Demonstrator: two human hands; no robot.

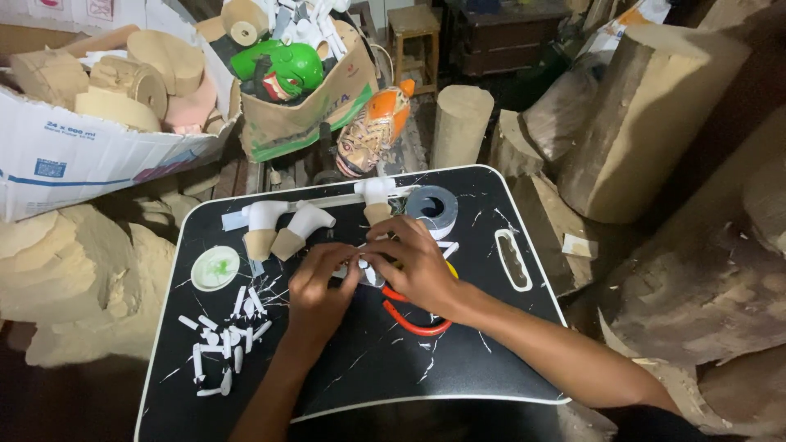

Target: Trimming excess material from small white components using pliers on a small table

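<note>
Working over black lap tray (491, 360), largest thing in view, log sections far right. Mid-size: grey tape roll (431, 206) far of hands; three white-painted wooden pieces (299, 225) far left. Left hand (315, 295) and right hand (413, 266) meet at tray centre, fingers curled tight, pinching small white piece (366, 268), mostly hidden. Orange-handled scissors (409, 319) under right wrist. Smallest: white offcuts (225, 336) near left. Risk, judged: wrist nudge could scatter offcuts; pinched piece may slip.
</note>
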